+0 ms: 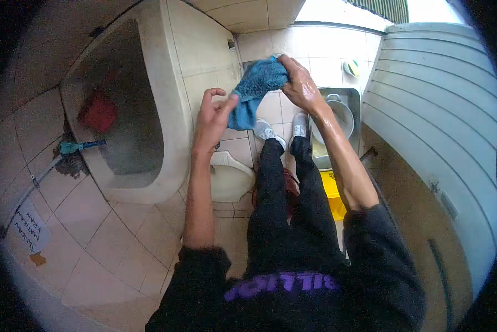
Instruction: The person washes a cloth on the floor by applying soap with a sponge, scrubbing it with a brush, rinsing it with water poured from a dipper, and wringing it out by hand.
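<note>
A damp-looking blue cloth is held in the air in front of me, over the floor near my shoes. My right hand, wet and shiny, is closed round its upper right end. A small bright blue bit shows beside the fingers there. My left hand has its thumb against the cloth's left edge and appears to pinch it, with the index finger curled apart. Part of the cloth hangs below between the hands.
On the left stands a water basin with a red dipper inside and a blue-green tap. A squat toilet lies below my left hand. To the right are a metal sink tray holding a white pail, and a yellow container.
</note>
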Demonstrator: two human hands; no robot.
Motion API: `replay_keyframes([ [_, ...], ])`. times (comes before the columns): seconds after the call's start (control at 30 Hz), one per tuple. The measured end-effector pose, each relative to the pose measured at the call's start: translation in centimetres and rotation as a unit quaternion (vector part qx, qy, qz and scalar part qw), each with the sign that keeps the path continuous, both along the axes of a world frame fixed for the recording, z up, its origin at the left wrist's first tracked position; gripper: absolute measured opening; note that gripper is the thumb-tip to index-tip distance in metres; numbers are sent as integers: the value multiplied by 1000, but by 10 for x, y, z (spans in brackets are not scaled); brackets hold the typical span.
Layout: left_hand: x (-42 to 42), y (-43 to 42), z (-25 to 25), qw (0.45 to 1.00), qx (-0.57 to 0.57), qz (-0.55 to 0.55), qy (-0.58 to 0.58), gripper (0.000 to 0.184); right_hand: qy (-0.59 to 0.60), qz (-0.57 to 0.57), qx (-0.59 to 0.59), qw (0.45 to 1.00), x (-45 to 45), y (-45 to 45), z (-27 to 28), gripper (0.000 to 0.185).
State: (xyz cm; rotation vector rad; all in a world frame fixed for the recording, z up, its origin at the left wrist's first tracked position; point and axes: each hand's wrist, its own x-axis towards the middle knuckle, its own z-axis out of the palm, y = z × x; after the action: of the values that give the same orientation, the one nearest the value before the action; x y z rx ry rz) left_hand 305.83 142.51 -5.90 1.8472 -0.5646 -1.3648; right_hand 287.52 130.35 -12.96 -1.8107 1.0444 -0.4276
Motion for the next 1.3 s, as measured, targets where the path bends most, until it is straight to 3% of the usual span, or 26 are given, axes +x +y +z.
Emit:
replay_keyframes([
  [0.07,-7,5,-20,972,74,-129,-182,69,-14,-4,26,1000,4,0,20,30],
  [0.1,-11,2,-25,961,126,-170,-176,99,-26,-8,51,998,6,0,29,29],
  [0.13,-16,4,-33,961,126,-173,-175,99,-25,-10,51,998,7,0,32,29],
  [0.23,-29,5,-54,900,27,-246,-359,112,-70,-4,85,994,12,0,50,31],
  [0.27,-28,3,-59,901,26,-248,-354,112,-65,-7,86,994,16,3,49,31],
  [0.33,-32,-7,-53,945,-120,-122,-279,116,-164,17,110,980,18,5,47,35],
  [0.4,-41,-14,-43,950,-157,-92,-254,118,-154,14,157,975,17,5,53,39],
  [0.47,-32,-16,-47,969,-129,-97,-189,107,-152,15,205,967,13,1,64,43],
  [0.5,-28,-16,-48,984,-118,-87,-105,74,-178,12,261,949,12,1,70,46],
  [0.53,-27,-16,-50,983,-118,-87,-106,74,-206,12,316,926,13,-1,76,50],
  [0.57,-24,-17,-53,983,-122,-87,-102,53,-185,16,327,927,11,-6,83,57],
  [0.63,-25,-23,-35,993,-112,-17,-43,14,-118,58,246,960,5,-13,70,62],
  [0.67,-21,-24,-32,992,-111,-13,-55,14,-46,95,159,982,4,-17,61,68],
  [0.7,-14,-26,-31,996,-84,5,25,13,-79,109,42,990,1,-19,51,82],
  [0.73,-9,-28,-26,992,-57,24,107,12,-89,114,42,989,-1,-15,49,82],
  [0.8,0,-35,-19,989,-27,41,138,12,-60,86,-150,983,-6,-9,45,92],
  [0.83,4,-41,-16,981,-10,-40,187,12,-43,111,-262,958,-9,-9,37,96],
  [0.87,7,-45,-13,963,7,-124,238,13,-43,112,-263,957,-6,-8,29,96],
  [0.93,-1,-55,6,957,45,-160,238,11,-172,96,-390,900,2,-6,21,94],
  [0.97,-6,-60,12,938,67,-247,236,11,-188,70,-394,897,5,-10,18,68],
  [1.03,-13,-64,8,903,100,-377,180,16,-140,119,-370,910,7,-23,28,63],
  [1.07,-10,-65,0,903,104,-376,180,16,-92,168,-346,919,8,-29,34,59],
  [1.13,-6,-71,-13,902,29,-430,-40,25,-61,172,-357,916,8,-36,40,47],
  [1.2,-7,-79,-16,902,-23,-416,-108,29,53,184,-324,927,5,-41,42,46],
  [1.27,-14,-89,-12,882,22,-374,-284,29,22,139,-303,942,9,-40,36,37],
  [1.3,-15,-91,-15,886,11,-354,-298,27,27,105,-223,969,10,-40,36,33],
])
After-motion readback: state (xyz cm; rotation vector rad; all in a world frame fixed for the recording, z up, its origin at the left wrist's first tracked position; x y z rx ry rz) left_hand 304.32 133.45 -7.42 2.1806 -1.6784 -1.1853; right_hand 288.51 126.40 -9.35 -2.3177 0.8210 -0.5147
